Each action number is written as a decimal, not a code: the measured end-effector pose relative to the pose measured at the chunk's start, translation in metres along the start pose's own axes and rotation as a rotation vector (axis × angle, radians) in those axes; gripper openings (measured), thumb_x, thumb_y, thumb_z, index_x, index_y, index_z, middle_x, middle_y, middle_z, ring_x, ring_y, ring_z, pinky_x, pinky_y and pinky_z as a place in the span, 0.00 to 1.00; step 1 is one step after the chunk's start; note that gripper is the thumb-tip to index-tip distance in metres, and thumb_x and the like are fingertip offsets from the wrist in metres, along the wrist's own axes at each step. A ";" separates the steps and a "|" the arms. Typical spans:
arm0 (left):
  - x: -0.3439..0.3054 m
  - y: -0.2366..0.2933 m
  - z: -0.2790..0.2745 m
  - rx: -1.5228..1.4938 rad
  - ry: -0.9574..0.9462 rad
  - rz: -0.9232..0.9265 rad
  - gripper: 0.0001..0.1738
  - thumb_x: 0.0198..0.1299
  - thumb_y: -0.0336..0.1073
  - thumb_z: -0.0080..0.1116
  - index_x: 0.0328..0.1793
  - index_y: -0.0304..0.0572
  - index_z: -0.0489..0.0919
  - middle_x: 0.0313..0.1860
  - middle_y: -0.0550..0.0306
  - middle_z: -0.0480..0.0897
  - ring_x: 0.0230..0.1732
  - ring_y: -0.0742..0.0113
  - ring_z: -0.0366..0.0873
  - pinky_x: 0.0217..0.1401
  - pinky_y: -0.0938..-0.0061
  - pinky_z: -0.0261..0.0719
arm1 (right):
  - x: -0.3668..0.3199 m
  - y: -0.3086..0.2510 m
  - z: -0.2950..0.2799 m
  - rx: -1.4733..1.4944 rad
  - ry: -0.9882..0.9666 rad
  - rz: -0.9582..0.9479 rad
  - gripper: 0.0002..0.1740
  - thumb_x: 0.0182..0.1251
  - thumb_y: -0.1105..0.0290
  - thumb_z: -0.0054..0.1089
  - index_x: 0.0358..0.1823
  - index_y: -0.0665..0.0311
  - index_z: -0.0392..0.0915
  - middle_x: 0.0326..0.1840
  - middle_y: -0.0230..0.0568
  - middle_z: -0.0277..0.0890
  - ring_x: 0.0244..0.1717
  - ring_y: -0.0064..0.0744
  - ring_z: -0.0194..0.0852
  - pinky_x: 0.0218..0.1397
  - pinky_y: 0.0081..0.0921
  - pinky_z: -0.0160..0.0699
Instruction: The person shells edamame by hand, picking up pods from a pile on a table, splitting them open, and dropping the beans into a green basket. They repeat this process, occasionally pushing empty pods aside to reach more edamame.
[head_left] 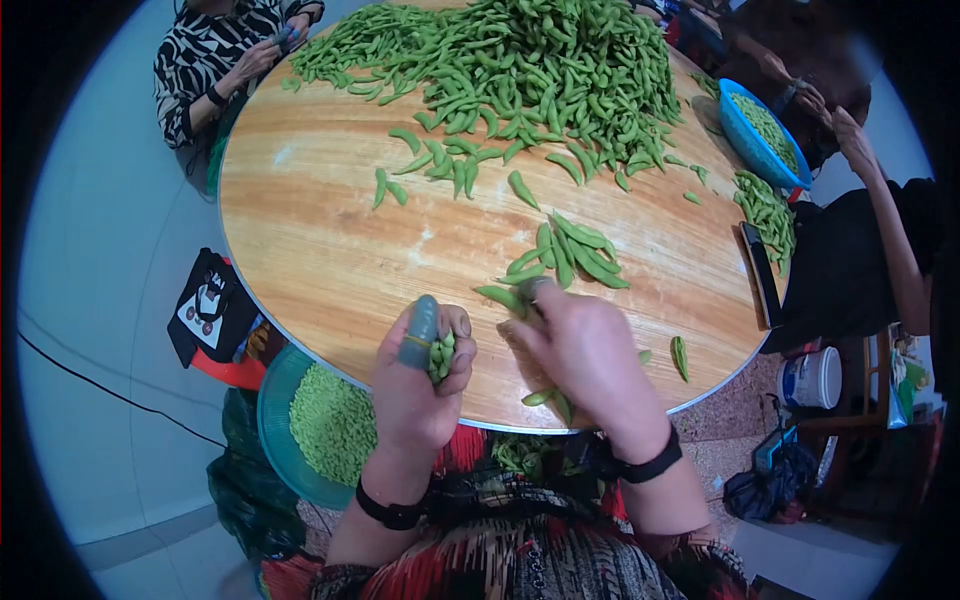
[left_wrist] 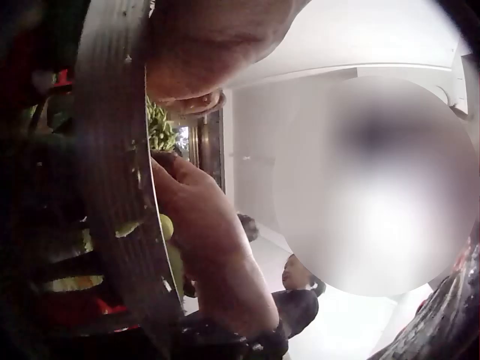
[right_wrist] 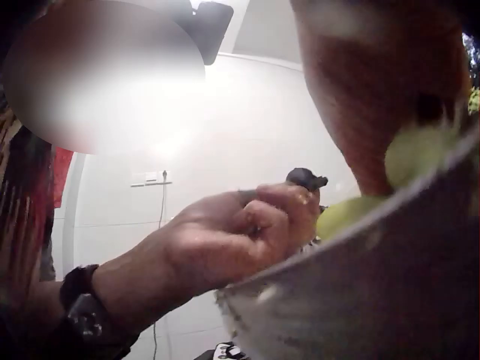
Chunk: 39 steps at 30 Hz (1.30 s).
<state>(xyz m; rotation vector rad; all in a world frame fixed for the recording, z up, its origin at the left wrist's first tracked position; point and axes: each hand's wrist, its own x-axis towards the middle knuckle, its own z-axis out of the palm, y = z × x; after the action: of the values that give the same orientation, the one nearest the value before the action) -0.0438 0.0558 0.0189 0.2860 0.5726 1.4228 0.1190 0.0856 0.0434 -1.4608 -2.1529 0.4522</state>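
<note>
Left hand: the left hand [head_left: 418, 375] is closed into a fist near the front edge of the worktop [head_left: 320, 230]. Its fingers curl round a bunch of pods [head_left: 441, 357]. Green tips poke out between the thumb and the fingers.
Thumb cover: a grey-blue thumb cover [head_left: 419, 330] sits on the left thumb and points up.
Right hand: the right hand [head_left: 585, 352] lies palm down, just beside the left one. Its fingertips [head_left: 533, 290] touch a single pod [head_left: 503, 296] that lies on the wood. It is not clear if they pinch the pod or only press on it.
Small pile: a small pile [head_left: 572, 252] of pods lies just past the right fingertips.
Loose pods: two loose pods [head_left: 550, 398] peek out from under the right hand at the front edge.
Big heap: a big heap [head_left: 520, 70] of green pods covers the far side of the worktop.
Green bowl: a green bowl [head_left: 268, 420] full of shelled beans [head_left: 332, 422] sits below the worktop edge, to the left of the left hand.
Blue bowl: a blue bowl [head_left: 725, 115] with more beans sits at the far right edge.
Other people: a person [head_left: 205, 60] in a black and white top sits at the far left. An arm [head_left: 890, 220] of someone else shows on the right.
</note>
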 end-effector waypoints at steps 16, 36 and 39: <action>-0.006 -0.015 0.006 0.210 -0.128 0.052 0.16 0.56 0.31 0.60 0.49 0.30 0.76 0.34 0.56 0.78 0.26 0.79 0.70 0.22 0.91 0.61 | -0.032 -0.006 -0.029 1.204 -0.397 0.433 0.10 0.71 0.68 0.48 0.36 0.67 0.72 0.23 0.26 0.69 0.21 0.12 0.60 0.22 0.13 0.60; -0.002 -0.042 0.021 0.613 -0.215 0.273 0.14 0.53 0.20 0.52 0.47 0.33 0.75 0.36 0.60 0.76 0.33 0.78 0.72 0.29 0.89 0.66 | -0.037 0.006 -0.014 0.849 -0.100 0.228 0.09 0.69 0.70 0.48 0.33 0.68 0.72 0.20 0.30 0.72 0.19 0.13 0.64 0.20 0.15 0.62; -0.001 -0.046 0.022 0.759 -0.077 0.231 0.18 0.52 0.19 0.52 0.51 0.33 0.74 0.37 0.60 0.77 0.33 0.78 0.73 0.27 0.90 0.65 | -0.030 0.008 -0.008 0.522 0.015 0.191 0.10 0.66 0.72 0.50 0.29 0.71 0.71 0.17 0.39 0.73 0.18 0.23 0.70 0.23 0.24 0.68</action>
<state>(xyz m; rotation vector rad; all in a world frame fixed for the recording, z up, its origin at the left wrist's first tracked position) 0.0066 0.0516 0.0140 1.0311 1.0286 1.3542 0.1389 0.0608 0.0394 -1.3554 -1.7071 0.9825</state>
